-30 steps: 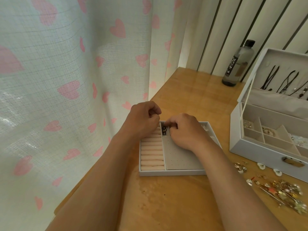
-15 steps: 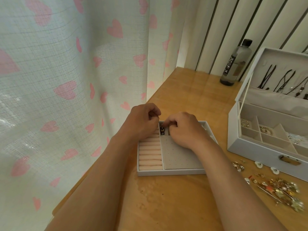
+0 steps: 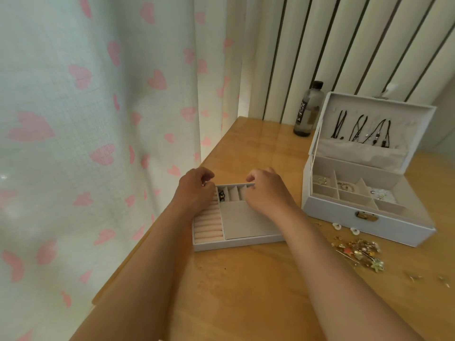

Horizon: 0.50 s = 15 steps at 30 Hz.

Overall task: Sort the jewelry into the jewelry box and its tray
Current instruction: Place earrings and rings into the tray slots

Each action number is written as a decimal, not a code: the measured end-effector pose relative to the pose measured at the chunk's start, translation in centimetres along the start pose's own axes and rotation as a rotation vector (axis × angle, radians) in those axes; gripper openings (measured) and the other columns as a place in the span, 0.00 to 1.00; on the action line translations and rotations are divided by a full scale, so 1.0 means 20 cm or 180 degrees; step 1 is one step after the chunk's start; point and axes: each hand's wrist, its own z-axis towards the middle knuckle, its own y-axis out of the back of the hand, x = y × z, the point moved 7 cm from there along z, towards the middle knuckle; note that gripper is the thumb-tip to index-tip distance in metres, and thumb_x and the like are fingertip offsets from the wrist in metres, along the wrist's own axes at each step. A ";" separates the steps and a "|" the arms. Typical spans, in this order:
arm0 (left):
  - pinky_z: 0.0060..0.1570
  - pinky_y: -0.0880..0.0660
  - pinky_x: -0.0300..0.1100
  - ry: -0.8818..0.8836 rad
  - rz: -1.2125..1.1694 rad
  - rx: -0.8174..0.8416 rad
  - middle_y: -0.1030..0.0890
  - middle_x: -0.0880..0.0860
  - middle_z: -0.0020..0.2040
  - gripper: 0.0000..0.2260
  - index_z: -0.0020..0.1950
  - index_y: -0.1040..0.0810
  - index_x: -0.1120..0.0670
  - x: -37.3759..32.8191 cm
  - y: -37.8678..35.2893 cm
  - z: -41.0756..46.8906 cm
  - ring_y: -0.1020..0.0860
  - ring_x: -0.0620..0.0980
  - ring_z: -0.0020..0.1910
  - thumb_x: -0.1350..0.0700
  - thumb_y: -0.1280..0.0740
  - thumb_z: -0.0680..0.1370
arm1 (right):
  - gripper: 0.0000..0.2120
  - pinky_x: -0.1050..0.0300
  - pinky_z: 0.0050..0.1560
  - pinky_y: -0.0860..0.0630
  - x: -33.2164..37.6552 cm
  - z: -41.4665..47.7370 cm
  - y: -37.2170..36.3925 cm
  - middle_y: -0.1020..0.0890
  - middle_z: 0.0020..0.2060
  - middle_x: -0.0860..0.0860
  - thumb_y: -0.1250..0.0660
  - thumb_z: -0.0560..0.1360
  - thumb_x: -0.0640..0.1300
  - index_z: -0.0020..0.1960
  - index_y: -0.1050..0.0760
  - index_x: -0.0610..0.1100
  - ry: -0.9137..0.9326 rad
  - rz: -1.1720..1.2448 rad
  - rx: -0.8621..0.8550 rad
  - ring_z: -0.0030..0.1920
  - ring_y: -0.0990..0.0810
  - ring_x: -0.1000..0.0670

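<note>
Hands: left hand (image 3: 195, 191) and right hand (image 3: 267, 193) draw apart from the huddle they formed a second ago, and are now at the far corners of the tray (image 3: 236, 242).
Far-left compartment: uncovered by the parting, a small dark jewel (image 3: 221, 195) lies alone there, just beside the left hand.
Grip: fingers of both hands are curled; whether either pinches anything cannot be told.
Right of tray: the open jewelry box (image 3: 344, 217) stands near it on the desk (image 3: 246, 291).
Loose pile: gold trinkets (image 3: 359, 252) wait at the box's front, so the sorting likely has far to go.
</note>
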 end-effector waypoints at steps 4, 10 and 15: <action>0.58 0.34 0.39 0.0207 -0.0015 -0.0008 0.32 0.52 0.74 0.21 0.74 0.31 0.51 0.00 0.01 -0.09 0.28 0.47 0.59 0.59 0.38 0.81 | 0.14 0.48 0.56 0.27 -0.07 -0.10 -0.01 0.32 0.61 0.44 0.43 0.78 0.42 0.62 0.31 0.43 -0.0278 -0.0399 0.0054 0.59 0.29 0.40; 0.73 0.34 0.53 0.0552 0.0006 0.0319 0.35 0.51 0.77 0.29 0.80 0.42 0.47 0.05 -0.01 -0.27 0.33 0.53 0.74 0.58 0.42 0.79 | 0.20 0.46 0.58 0.26 -0.15 -0.19 -0.01 0.35 0.67 0.42 0.45 0.77 0.42 0.69 0.35 0.42 -0.0667 -0.0337 0.0257 0.60 0.26 0.37; 0.61 0.23 0.50 0.0783 -0.0519 0.0217 0.26 0.51 0.66 0.30 0.77 0.38 0.46 0.03 0.02 -0.33 0.24 0.49 0.60 0.63 0.43 0.76 | 0.18 0.50 0.59 0.29 -0.14 -0.25 0.02 0.33 0.66 0.44 0.44 0.77 0.39 0.66 0.31 0.44 -0.0722 0.0171 0.0136 0.63 0.28 0.40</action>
